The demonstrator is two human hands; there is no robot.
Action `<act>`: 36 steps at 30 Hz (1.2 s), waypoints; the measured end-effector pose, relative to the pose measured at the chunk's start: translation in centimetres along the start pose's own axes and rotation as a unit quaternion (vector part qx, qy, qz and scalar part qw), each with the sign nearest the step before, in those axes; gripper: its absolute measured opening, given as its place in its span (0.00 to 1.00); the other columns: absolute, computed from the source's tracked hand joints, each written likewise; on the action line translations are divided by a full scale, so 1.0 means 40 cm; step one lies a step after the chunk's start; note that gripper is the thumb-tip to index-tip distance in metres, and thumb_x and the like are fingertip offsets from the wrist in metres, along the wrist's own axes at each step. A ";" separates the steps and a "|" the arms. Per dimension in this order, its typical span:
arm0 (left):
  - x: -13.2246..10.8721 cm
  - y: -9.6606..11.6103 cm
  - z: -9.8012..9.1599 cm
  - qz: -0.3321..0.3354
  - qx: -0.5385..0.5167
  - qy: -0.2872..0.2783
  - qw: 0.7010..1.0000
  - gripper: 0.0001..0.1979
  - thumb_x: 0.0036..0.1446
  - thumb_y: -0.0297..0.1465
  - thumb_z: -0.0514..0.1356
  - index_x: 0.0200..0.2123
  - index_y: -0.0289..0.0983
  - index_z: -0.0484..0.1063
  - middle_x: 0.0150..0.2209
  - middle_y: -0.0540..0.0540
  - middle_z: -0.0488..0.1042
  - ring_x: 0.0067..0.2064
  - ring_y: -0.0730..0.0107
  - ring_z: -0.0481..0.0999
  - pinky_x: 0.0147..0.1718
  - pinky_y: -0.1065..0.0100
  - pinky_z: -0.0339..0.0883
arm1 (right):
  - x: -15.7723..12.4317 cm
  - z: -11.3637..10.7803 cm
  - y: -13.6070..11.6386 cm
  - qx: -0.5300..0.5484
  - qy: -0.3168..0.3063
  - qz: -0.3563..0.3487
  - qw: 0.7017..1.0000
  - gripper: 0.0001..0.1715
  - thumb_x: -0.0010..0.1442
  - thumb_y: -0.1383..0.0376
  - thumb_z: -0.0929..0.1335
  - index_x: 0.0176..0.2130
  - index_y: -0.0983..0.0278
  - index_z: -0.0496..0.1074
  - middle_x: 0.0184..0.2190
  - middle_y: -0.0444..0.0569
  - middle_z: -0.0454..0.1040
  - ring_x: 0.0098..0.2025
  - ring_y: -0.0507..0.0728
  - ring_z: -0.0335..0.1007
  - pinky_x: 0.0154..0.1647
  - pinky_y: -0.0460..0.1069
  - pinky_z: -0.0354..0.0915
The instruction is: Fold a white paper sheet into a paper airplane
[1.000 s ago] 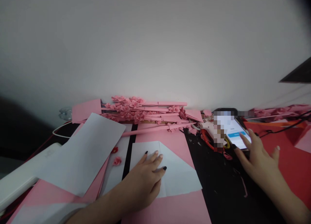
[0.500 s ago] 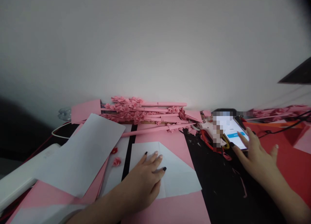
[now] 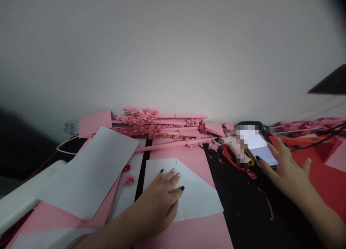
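The white paper [image 3: 200,200] lies flat in the near middle of the scene, on a pink sheet [image 3: 183,236]. It looks plain, with a faint bluish tone. A thin crease runs through it from the far edge to the near edge. To the left of this crease the far edge is almost level; to the right, the edge slants down toward the near right, ending in a short side and a pointed corner.

The left hand [image 3: 162,202] rests on the paper's left part, palm down, its fingers a little apart and gripping nothing.

On the right, the phone [image 3: 261,150] lies on the black table [image 3: 248,213], its screen lit pale, partly blurred. The right hand [image 3: 288,175] is over its near end, fingers spread wide, without hold of anything; I cannot tell if a fingertip touches the screen.
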State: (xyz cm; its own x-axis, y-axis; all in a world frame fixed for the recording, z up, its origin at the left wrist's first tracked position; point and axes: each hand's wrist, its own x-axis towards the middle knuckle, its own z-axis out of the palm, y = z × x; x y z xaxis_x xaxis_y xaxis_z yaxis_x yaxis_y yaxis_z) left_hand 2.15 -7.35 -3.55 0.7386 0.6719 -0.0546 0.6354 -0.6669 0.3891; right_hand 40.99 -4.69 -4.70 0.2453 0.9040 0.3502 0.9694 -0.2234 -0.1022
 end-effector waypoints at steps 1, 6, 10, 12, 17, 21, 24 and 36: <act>0.000 0.000 0.000 -0.001 0.000 -0.002 1.000 0.19 0.60 0.26 0.50 0.52 0.37 0.70 0.61 0.37 0.61 0.64 0.48 0.55 0.59 0.43 0.54 | 0.005 0.000 0.001 0.001 0.002 -0.001 1.000 0.44 0.62 0.46 0.52 0.67 0.60 0.30 0.65 0.56 0.53 0.63 0.72 0.52 0.56 0.79 0.38; 0.002 -0.002 0.004 -0.007 0.005 -0.013 1.000 0.19 0.60 0.27 0.49 0.53 0.37 0.69 0.62 0.38 0.59 0.64 0.49 0.53 0.59 0.44 0.53 | 0.030 0.000 0.003 -0.004 -0.010 -0.020 1.000 0.44 0.62 0.47 0.53 0.67 0.63 0.30 0.65 0.59 0.52 0.64 0.71 0.49 0.55 0.80 0.38; 0.002 -0.003 0.009 -0.003 0.010 -0.009 1.000 0.19 0.60 0.27 0.49 0.53 0.38 0.69 0.62 0.37 0.59 0.65 0.50 0.53 0.59 0.44 0.52 | 0.049 0.003 -0.001 -0.010 -0.009 -0.024 1.000 0.43 0.63 0.47 0.53 0.67 0.62 0.30 0.66 0.58 0.48 0.64 0.70 0.49 0.56 0.79 0.38; 0.002 -0.004 0.010 -0.001 0.010 -0.007 1.000 0.19 0.60 0.28 0.48 0.52 0.38 0.69 0.62 0.37 0.60 0.65 0.52 0.53 0.60 0.45 0.52 | 0.057 0.006 -0.002 -0.015 -0.007 -0.028 0.999 0.43 0.63 0.47 0.53 0.67 0.62 0.31 0.67 0.57 0.47 0.65 0.69 0.49 0.56 0.79 0.38; 0.003 -0.002 0.005 -0.001 0.010 -0.008 1.000 0.18 0.60 0.27 0.48 0.52 0.38 0.69 0.62 0.38 0.60 0.65 0.52 0.54 0.60 0.46 0.52 | 0.072 0.013 0.001 -0.025 -0.014 -0.039 0.999 0.42 0.62 0.47 0.52 0.67 0.65 0.37 0.67 0.60 0.46 0.65 0.70 0.47 0.56 0.79 0.37; 0.004 -0.003 0.004 -0.003 0.008 -0.010 1.000 0.18 0.59 0.27 0.49 0.51 0.38 0.69 0.62 0.38 0.60 0.64 0.51 0.54 0.60 0.46 0.52 | 0.081 0.021 0.006 -0.024 -0.021 -0.033 0.999 0.43 0.62 0.47 0.52 0.67 0.67 0.34 0.66 0.62 0.48 0.64 0.71 0.49 0.56 0.79 0.37; 0.004 -0.005 0.007 -0.004 0.006 -0.003 1.000 0.18 0.59 0.27 0.50 0.51 0.38 0.69 0.62 0.38 0.60 0.64 0.51 0.54 0.60 0.46 0.52 | 0.083 0.028 0.012 -0.025 -0.023 -0.030 0.999 0.44 0.61 0.46 0.52 0.67 0.67 0.35 0.66 0.63 0.49 0.64 0.71 0.50 0.56 0.79 0.36; 0.004 -0.007 0.013 0.001 0.013 0.000 1.000 0.17 0.60 0.27 0.50 0.51 0.39 0.69 0.62 0.38 0.60 0.64 0.50 0.54 0.59 0.45 0.53 | 0.128 0.039 0.010 -0.020 -0.040 -0.040 0.998 0.43 0.62 0.46 0.52 0.67 0.65 0.35 0.66 0.60 0.47 0.64 0.69 0.49 0.56 0.79 0.35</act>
State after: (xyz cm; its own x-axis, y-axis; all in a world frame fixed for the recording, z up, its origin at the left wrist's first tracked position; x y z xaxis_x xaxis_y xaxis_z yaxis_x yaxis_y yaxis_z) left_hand 2.20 -7.20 -4.15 0.7404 0.6700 -0.0541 0.6391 -0.6767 0.3655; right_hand 42.63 0.41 -4.38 0.1669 0.9455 0.2795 0.9859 -0.1623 -0.0395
